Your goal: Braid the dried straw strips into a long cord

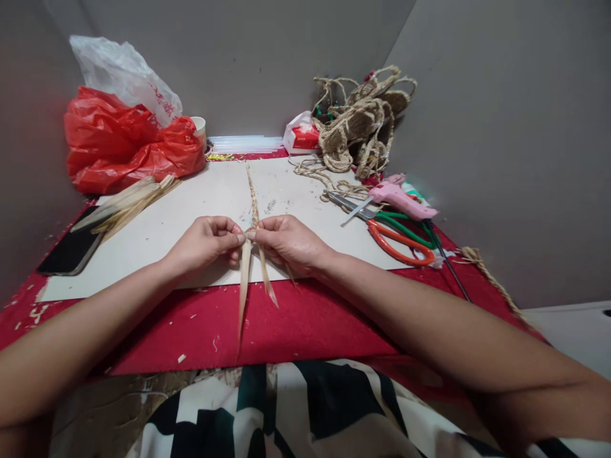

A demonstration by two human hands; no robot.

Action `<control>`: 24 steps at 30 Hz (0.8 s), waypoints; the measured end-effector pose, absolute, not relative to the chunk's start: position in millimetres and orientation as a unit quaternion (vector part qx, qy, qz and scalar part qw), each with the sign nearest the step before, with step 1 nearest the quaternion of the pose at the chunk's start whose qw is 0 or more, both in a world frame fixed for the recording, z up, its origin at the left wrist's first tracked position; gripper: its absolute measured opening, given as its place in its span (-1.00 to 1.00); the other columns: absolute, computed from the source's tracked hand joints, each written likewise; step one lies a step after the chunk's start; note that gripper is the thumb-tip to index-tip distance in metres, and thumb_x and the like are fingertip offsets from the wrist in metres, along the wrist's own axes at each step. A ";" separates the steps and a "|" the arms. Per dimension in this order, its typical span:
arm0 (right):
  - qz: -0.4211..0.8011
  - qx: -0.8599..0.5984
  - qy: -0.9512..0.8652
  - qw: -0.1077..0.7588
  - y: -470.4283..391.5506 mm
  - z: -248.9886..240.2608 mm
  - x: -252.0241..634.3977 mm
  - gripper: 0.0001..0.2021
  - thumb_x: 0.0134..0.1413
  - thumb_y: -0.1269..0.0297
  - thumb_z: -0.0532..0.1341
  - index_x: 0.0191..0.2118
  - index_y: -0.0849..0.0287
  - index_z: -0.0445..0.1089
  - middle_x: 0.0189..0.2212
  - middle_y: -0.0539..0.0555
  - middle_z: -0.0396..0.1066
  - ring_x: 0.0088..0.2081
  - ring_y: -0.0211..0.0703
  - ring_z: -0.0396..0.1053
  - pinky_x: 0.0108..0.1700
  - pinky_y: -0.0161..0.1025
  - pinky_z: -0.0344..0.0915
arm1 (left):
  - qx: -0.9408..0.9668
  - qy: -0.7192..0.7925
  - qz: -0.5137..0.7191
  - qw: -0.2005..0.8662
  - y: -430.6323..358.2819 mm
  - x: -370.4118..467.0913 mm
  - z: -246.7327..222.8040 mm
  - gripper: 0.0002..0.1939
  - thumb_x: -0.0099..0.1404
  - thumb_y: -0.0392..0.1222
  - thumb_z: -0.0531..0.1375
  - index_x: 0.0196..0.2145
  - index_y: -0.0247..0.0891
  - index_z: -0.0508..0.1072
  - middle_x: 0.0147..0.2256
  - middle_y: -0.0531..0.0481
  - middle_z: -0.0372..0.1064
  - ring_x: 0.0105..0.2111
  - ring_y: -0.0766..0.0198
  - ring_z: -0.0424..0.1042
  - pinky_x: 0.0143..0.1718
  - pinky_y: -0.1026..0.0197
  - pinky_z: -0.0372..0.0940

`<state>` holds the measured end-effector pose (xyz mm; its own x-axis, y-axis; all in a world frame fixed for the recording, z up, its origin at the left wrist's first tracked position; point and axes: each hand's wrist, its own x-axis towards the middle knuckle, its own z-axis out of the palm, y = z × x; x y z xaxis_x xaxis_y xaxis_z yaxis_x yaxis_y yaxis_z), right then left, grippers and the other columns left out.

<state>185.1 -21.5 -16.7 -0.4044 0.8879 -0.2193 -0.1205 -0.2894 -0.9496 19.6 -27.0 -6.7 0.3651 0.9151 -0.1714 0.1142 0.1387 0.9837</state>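
Observation:
A thin braid (252, 191) of dry, straw-coloured husk runs away from me over the pale board (191, 197). My left hand (207, 242) pinches the husk strips at the near end of the braid, thumb against fingers. Close against it, my right hand (289, 240) grips the same end from the other side, and the two thumbs almost meet. Below the fingers hang loose husk strips: a long pointed one (244, 273) and a shorter one (266, 277). The exact crossing of the strips is hidden under my fingertips.
At left lie a phone (71, 248), loose husks (128, 200) and a red plastic bag (128, 146). On the right are orange-and-green-handled scissors (401, 238), a pink glue gun (403, 198) and a heap of braided cord (358, 127). A tissue pack (303, 135) and clear sticks (245, 144) stand behind.

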 end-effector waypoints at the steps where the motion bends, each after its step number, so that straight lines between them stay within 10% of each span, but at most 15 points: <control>1: 0.691 -0.405 -0.473 0.366 -21.1 -16.9 185.5 -0.76 -0.02 0.41 0.27 -0.60 0.27 0.23 -0.85 -0.17 0.04 -0.79 -0.52 -0.13 -0.76 -0.43 -0.24 | 0.545 0.450 0.338 0.621 -26.0 19.0 -8.2 -0.88 0.12 -0.27 0.23 -0.44 -0.32 0.33 -0.64 0.08 0.30 -0.64 0.41 0.29 -0.52 0.30 0.24; 9: 0.702 -0.401 -0.456 0.372 -23.7 -18.5 181.5 -0.78 -0.09 0.38 0.32 -0.58 0.31 0.27 -0.76 -0.07 0.24 -0.71 -0.48 0.10 -0.66 -0.45 0.03 | 0.519 0.463 0.334 0.636 -24.5 18.8 -12.6 -0.87 0.06 -0.31 0.26 -0.45 -0.34 0.34 -0.65 0.08 0.31 -0.65 0.42 0.30 -0.53 0.31 0.24; 24: 0.656 -0.460 -0.488 0.347 -22.0 -18.3 186.0 -0.79 0.02 0.45 0.16 -0.59 0.23 0.22 -0.87 -0.17 -0.02 -0.80 -0.47 -0.17 -0.73 -0.38 -0.30 | 0.595 0.387 0.530 0.464 -38.7 -0.1 57.9 -0.90 0.12 -0.31 0.23 -0.41 -0.24 0.35 -0.38 0.04 0.43 -0.36 0.28 0.43 -0.30 0.18 0.33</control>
